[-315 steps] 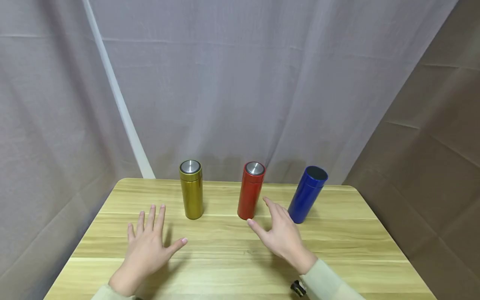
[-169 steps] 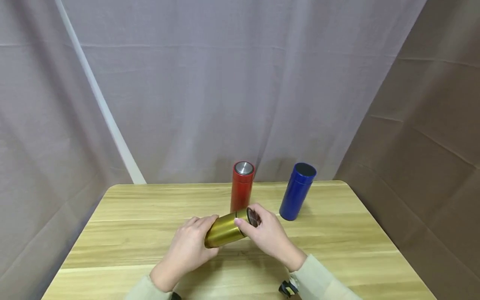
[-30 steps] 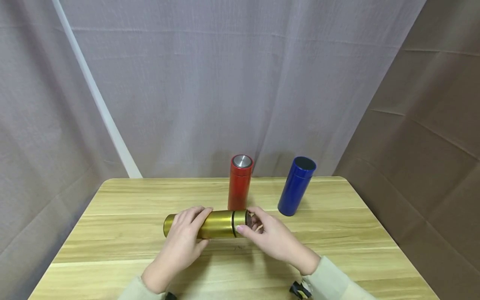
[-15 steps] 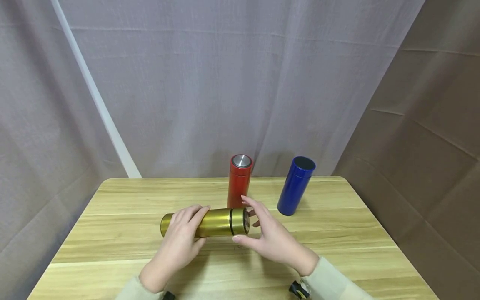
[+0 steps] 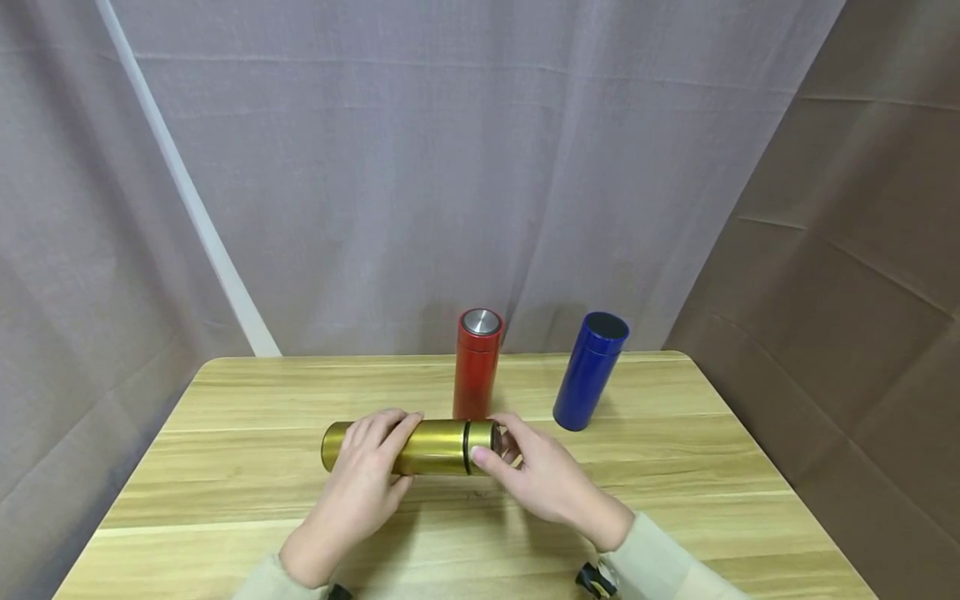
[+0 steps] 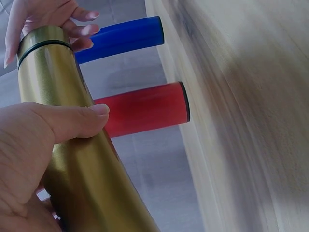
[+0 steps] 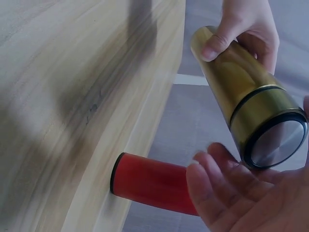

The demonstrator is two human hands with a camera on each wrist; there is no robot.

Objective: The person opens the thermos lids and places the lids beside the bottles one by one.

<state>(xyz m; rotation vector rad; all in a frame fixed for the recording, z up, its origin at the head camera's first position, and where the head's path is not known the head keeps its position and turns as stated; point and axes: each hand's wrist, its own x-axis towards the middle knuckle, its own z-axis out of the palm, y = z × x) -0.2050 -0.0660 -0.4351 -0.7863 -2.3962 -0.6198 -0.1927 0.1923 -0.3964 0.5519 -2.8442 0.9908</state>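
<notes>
A gold thermos (image 5: 431, 447) lies level above the table, its lid end to the right. My left hand (image 5: 360, 479) grips its body, thumb on the near side and fingers over the top. At the other end my right hand (image 5: 543, 479) pinches the gold lid (image 5: 481, 442), thumb on its near side. A dark ring marks the seam between lid and body. In the right wrist view the lid's silver disc (image 7: 277, 144) faces that hand, whose other fingers curl loosely below it. A red thermos (image 5: 477, 367) stands upright just behind.
A blue thermos (image 5: 591, 371) with a dark top stands to the right of the red one. The wooden table (image 5: 247, 467) ends at a grey curtain (image 5: 390, 208) behind. A brown curtain (image 5: 855, 333) hangs along the right side.
Earlier the gold thermos stood upright at left; both hands then held it tilted. Half a second ago my right fingers were spread off the lid; now they are back on it.
</notes>
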